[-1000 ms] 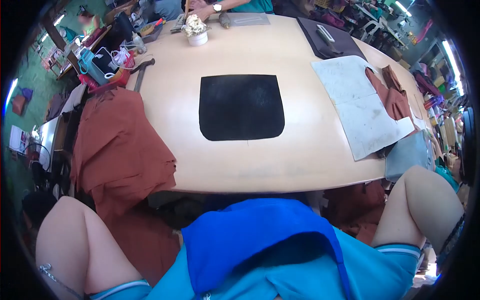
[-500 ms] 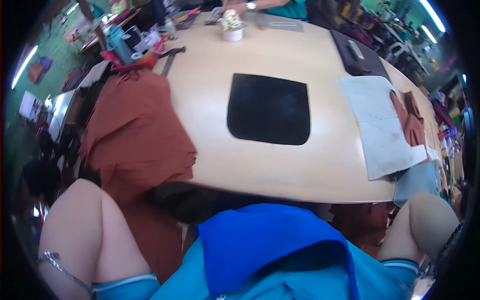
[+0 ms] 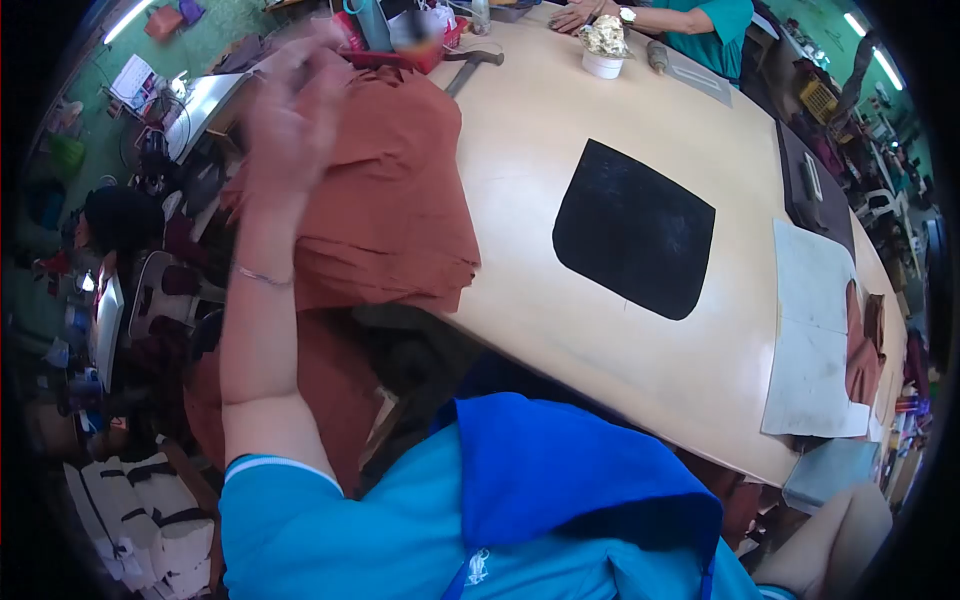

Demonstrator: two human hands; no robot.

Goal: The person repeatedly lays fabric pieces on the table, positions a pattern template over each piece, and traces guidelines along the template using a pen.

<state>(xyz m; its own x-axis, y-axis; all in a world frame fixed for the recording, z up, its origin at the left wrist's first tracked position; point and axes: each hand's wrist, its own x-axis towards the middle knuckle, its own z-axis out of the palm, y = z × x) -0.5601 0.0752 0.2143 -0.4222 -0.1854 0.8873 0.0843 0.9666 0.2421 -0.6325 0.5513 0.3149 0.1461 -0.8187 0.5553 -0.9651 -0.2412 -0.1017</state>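
Note:
My left hand (image 3: 295, 115) is raised over the far left part of a pile of reddish-brown leather sheets (image 3: 390, 190). Motion smears its fingers, so their pose and any contact with the pile are unclear. Beyond it stands a red basket (image 3: 430, 55) holding a blue bottle (image 3: 370, 25) and other items. A black panel with rounded corners (image 3: 635, 230) lies flat on the pale table (image 3: 510, 250), untouched. Only my bent right arm (image 3: 840, 540) shows at the lower right; my right hand is out of view.
A hammer (image 3: 475, 65) lies beside the basket. Across the table, a person's hands (image 3: 585, 12) rest near a white tub (image 3: 602, 65). Pale pattern sheets (image 3: 815, 330) and a dark folder-like piece (image 3: 810, 190) lie along the right side.
My left arm has swung up and forward over the leather pile. The view has turned left, so the table things appear farther right and tilted. The black panel stays on the table.

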